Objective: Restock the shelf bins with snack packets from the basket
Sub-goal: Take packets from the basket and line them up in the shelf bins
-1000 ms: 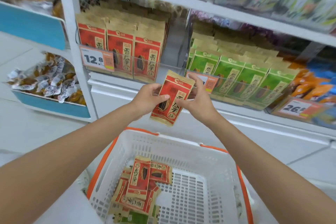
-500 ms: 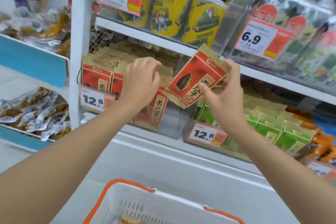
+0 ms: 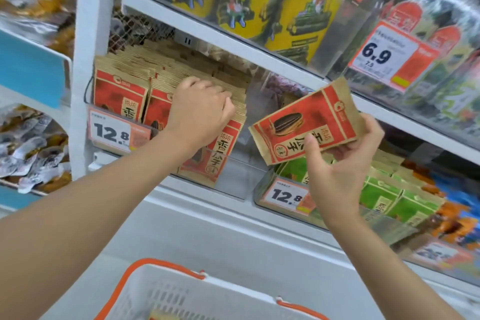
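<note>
The right hand (image 3: 337,174) is holding one red packet (image 3: 309,122) in the air, tilted, in front of the shelf and just right of the clear bin (image 3: 239,182). Its grip is clamped on the packet's lower edge, with the thumb on the front and the fingers behind. The left hand (image 3: 200,114) is reaching into the bin, and its grip is curling over the tops of the row (image 3: 122,91) of the same red packets, seemingly to part them or pull them forward. The basket (image 3: 233,284) is sitting below both arms; I cannot see what is inside it. I judge that the step in hand is making a gap for the held packet. Several things could be going wrong from here. If the left hand is letting go too early, the row may be closing and the new packet will be crumpling against the tops. The packet is entering tilted, so a corner could be catching on the bin wall. Also, the green packets (image 3: 384,189) are standing in the next bin below the right hand, so a careless drop could be landing the red one there.
</note>
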